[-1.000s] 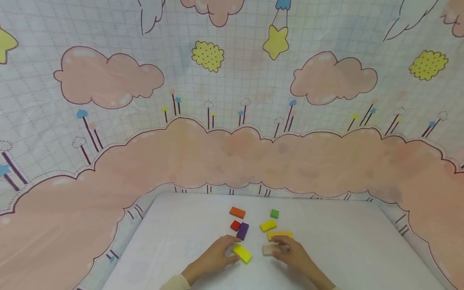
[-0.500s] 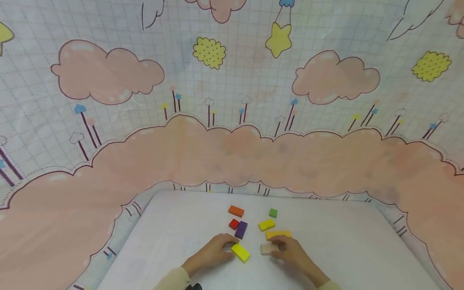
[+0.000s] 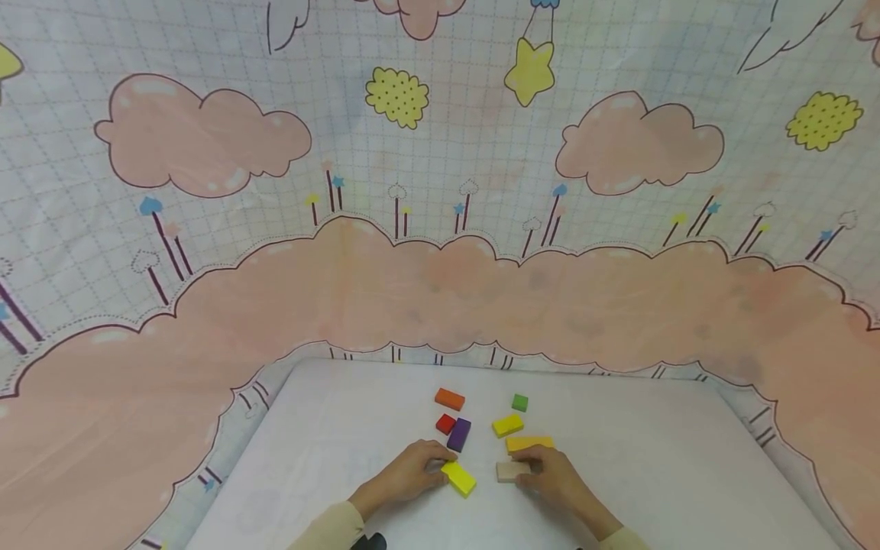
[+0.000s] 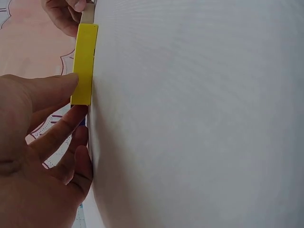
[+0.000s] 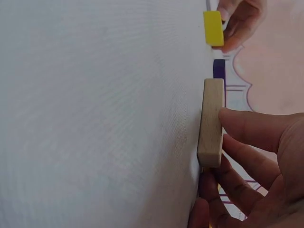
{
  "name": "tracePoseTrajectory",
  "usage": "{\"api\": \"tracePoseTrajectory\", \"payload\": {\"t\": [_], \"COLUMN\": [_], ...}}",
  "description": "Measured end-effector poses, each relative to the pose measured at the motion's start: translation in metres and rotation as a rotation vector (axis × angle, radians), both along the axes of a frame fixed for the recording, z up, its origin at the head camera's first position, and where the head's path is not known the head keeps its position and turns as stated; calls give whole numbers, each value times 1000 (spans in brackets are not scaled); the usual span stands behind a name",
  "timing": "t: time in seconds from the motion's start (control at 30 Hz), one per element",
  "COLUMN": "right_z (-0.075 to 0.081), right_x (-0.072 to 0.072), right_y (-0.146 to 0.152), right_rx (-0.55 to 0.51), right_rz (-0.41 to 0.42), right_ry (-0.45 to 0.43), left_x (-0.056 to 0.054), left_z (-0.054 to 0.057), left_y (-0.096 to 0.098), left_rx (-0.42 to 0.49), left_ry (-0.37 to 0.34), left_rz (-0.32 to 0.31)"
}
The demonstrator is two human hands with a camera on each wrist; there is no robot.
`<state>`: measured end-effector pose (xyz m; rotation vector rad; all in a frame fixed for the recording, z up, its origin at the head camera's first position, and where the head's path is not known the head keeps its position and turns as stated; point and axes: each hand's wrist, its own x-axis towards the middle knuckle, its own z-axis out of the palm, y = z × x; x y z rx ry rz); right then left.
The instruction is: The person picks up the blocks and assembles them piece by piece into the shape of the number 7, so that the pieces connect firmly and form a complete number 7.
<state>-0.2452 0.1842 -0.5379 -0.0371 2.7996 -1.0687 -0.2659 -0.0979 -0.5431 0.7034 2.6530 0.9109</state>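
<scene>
My left hand (image 3: pixel 411 470) pinches the near left end of a bright yellow block (image 3: pixel 460 479), its thumb (image 4: pixel 57 89) on one face and a finger at the end. A plain wooden block (image 5: pixel 211 124) lies between the thumb and fingers of my right hand (image 3: pixel 555 478), which grips its right part. Just beyond that block is an orange-yellow block (image 3: pixel 529 443), partly hidden by the right hand. A purple block (image 3: pixel 459 435) lies beyond my left fingertips, touching or nearly touching a small red block (image 3: pixel 445 424).
Farther back on the white table (image 3: pixel 653 458) are an orange block (image 3: pixel 450 399), a small green block (image 3: pixel 519 402) and a second yellow block (image 3: pixel 507 425). Behind the table hangs a cloth (image 3: pixel 481 294) printed with clouds and stars.
My left hand has closed its thumb and finger onto the end of the yellow block. The right hand has settled its grip on the wooden block. The other blocks stay put.
</scene>
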Motion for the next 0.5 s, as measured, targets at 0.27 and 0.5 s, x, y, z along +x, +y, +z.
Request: {"api": "tracePoseTrajectory", "payload": {"t": [0.27, 0.5], "right_z": [0, -1], "right_x": [-1, -2], "right_y": [1, 1], "right_rx": [2, -1], "right_rz": [1, 17], "right_ry": [-1, -5], "left_x": [0, 3], "left_z": [0, -3], "left_y": [0, 1], "left_rx": [-8, -13], "left_ry": [13, 0], "left_rz": [5, 32]}}
